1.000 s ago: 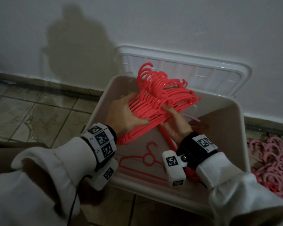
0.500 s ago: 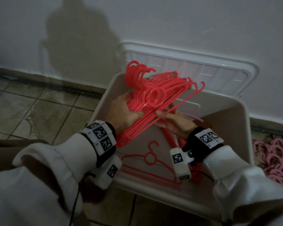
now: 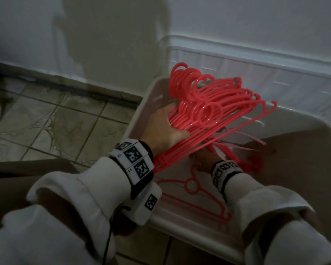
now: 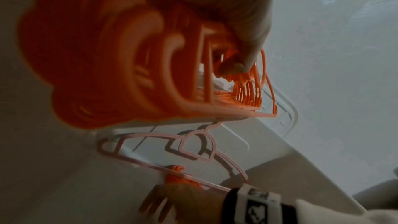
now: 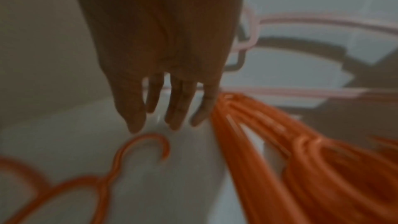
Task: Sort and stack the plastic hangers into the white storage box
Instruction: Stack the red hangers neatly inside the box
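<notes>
My left hand (image 3: 166, 127) grips a thick bundle of red plastic hangers (image 3: 208, 111) over the white storage box (image 3: 199, 243), hooks pointing to the far wall. In the left wrist view the bundle (image 4: 96, 57) fills the frame, with my fingers (image 4: 245, 52) curled round it. My right hand (image 3: 203, 159) is low in the box under the bundle, partly hidden. Its fingers (image 5: 176, 108) are straight and hold nothing, just above the hook of a single red hanger (image 5: 146, 144) that lies on the box floor (image 3: 193, 188). A pale pink hanger (image 4: 193, 146) also lies in the box.
The box lid (image 3: 256, 64) leans on the wall behind the box. More red hangers (image 3: 254, 163) lie in the box at the right of my right wrist. Tiled floor (image 3: 55, 127) stretches to the left.
My right hand has let go of the bundle and dropped under it toward the box floor. The left hand now holds the bundle alone, slightly further right.
</notes>
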Demonstrator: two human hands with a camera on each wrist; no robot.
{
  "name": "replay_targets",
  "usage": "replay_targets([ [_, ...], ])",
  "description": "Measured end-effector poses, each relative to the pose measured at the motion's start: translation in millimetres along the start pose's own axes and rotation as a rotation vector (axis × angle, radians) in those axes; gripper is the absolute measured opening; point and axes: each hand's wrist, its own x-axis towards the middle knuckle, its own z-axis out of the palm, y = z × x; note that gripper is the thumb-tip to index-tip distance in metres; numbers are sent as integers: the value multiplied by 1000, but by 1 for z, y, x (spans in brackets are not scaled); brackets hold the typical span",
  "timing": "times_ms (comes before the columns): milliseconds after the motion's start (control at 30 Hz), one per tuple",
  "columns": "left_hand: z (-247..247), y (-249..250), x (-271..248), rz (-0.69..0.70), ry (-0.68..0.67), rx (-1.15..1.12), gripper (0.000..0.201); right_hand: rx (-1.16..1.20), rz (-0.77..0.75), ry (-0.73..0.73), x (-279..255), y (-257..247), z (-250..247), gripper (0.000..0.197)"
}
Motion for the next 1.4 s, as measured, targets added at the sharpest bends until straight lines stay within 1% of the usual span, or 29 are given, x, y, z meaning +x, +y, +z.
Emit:
replay_targets([
  [67,0,1,1,-1,0,5,37,-112,20,-67,7,-3,9,51],
  [133,1,3,2,6,-12,4,35,-168,56,-100,8,-7,15,41],
  [167,1,3,3,4,-22,0,34,-160,48,-119,7,-10,16,34],
  [233,2,3,3,-13,-38,-26,33,-44,9,-207,1,-13,10,26],
  [300,3,3,4,-24,-39,-63,34,140,-15,-267,-10,-13,-2,23],
  [333,4,3,4,-25,-39,-81,35,212,-23,-268,-19,-13,-8,22],
  [433,7,4,2,-48,-40,-114,34,257,-63,-246,-50,-15,-28,21],
  [500,7,6,1,-71,-44,-127,35,283,-107,-188,-76,-17,-43,19],
  [567,6,9,0,-72,-47,-123,39,196,-194,-95,-100,-17,-58,22],
  [633,3,13,-2,-54,-44,-96,42,98,-259,45,-124,-14,-72,23],
  [667,1,16,-3,-49,-50,-87,41,91,-294,112,-137,-14,-79,24],
  [733,-1,19,-7,-46,-55,-92,40,133,-385,221,-162,-22,-97,36],
  [767,-2,21,-9,-42,-55,-99,42,172,-405,249,-174,-28,-107,34],
  [800,-3,22,-12,-43,-63,-108,44,199,-410,267,-185,-33,-117,28],
  [900,-5,25,-20,-49,-114,-131,49,267,-393,343,-210,-45,-144,18],
  [967,-6,28,-27,-39,-174,-162,52,350,-397,418,-218,-50,-158,15],
  [1033,-6,31,-34,-27,-228,-195,54,357,-392,513,-218,-55,-169,20],
  [1067,-5,33,-37,-21,-237,-212,48,340,-386,554,-216,-57,-172,24],
  [1133,-5,38,-43,-27,-239,-248,32,338,-364,613,-209,-55,-177,23],
  [1200,-5,41,-48,-35,-253,-274,28,347,-344,654,-203,-53,-178,21],
  [1233,-5,42,-50,-36,-272,-281,32,337,-340,673,-200,-52,-177,19],
  [1300,-5,43,-52,-32,-313,-284,51,304,-354,708,-198,-53,-175,16],
  [1333,-6,44,-52,-34,-332,-282,57,290,-370,722,-197,-54,-175,15],
  [1400,-6,47,-54,-24,-359,-287,53,256,-392,766,-196,-57,-174,21],
])
